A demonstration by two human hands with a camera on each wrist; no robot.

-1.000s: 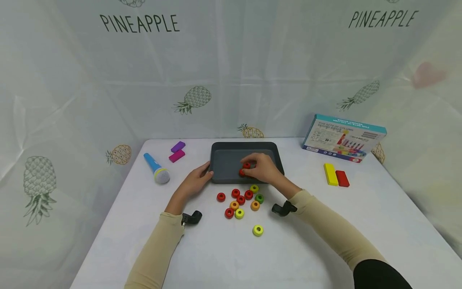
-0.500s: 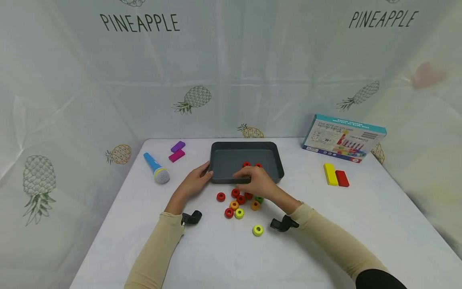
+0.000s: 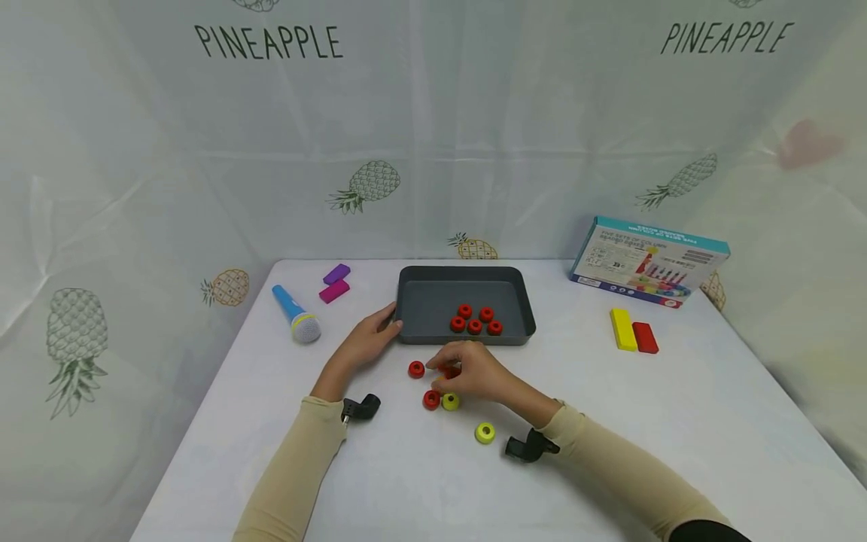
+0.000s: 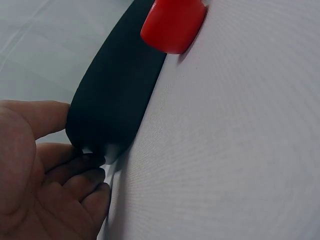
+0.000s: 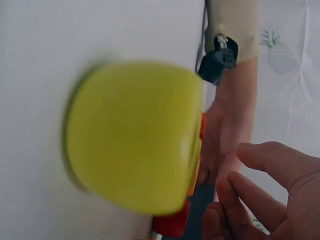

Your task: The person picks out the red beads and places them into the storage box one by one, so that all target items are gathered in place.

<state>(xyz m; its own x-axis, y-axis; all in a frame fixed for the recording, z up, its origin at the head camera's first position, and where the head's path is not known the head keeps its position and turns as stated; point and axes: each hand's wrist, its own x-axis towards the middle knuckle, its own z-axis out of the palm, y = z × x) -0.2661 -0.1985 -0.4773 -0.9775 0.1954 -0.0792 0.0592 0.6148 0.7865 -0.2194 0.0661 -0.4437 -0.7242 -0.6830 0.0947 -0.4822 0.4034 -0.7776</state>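
A dark grey tray (image 3: 433, 290) stands at the back middle of the white table. My left hand (image 3: 367, 339) grips its left front corner, with the thumb on the wall and the other fingers curled at the corner in the left wrist view. Several red beads (image 3: 475, 327) lie in the tray's front right part. My right hand (image 3: 474, 369) hovers over the loose beads in front of the tray, fingers and thumb apart around a red bead (image 3: 450, 372). Nothing shows between those fingers in the right wrist view. The hand hides some beads.
Loose on the table are red beads (image 3: 431, 400) and yellow beads (image 3: 485, 433). A blue toy microphone (image 3: 296, 314) and purple and magenta blocks (image 3: 335, 291) lie left. At right are a toy box (image 3: 646, 262), a yellow block (image 3: 624, 330) and a red block (image 3: 646, 338).
My right hand has let go of red beads in the tray and drawn back toward me, down to the loose beads. My left hand stays at the tray's corner.
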